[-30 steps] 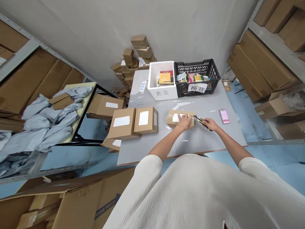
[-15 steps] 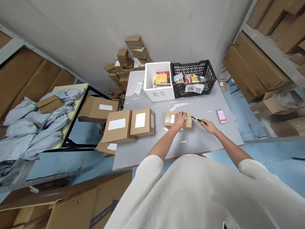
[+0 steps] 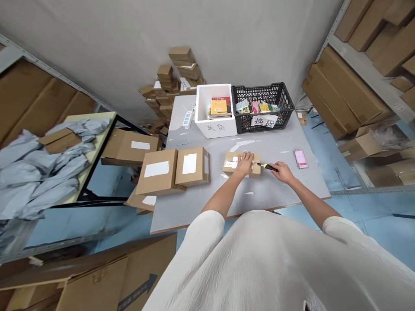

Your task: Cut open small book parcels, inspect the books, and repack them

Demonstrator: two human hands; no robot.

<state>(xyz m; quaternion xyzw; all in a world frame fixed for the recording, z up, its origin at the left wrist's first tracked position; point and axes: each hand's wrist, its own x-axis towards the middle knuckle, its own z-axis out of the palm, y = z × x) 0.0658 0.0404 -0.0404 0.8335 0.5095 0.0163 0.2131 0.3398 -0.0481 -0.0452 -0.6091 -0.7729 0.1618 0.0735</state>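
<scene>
A small taped cardboard box (image 3: pixel 229 164) lies on the grey table (image 3: pixel 223 196) in front of me. My left hand (image 3: pixel 245 163) rests on top of it with fingers spread, covering part of its middle. My right hand (image 3: pixel 282 172) grips a black and yellow utility knife (image 3: pixel 269 167) just right of the box. The knife's tip meets the box's right end along the top seam; how deep the blade sits I cannot tell. A white label shows on the box beside my left hand.
Two labelled cardboard boxes (image 3: pixel 158 172) stand at the table's left. Behind are a white foam box (image 3: pixel 216 128) and a black crate (image 3: pixel 263 103) holding books. A power strip (image 3: pixel 187 119) lies back left, a pink pixelated item (image 3: pixel 301 159) right. Grey parcels (image 3: pixel 42 168) cover a side table.
My right hand has moved slightly left, bringing the knife from beside the box's right end to its top seam. My left hand stays on the box, its fingers a little more spread.
</scene>
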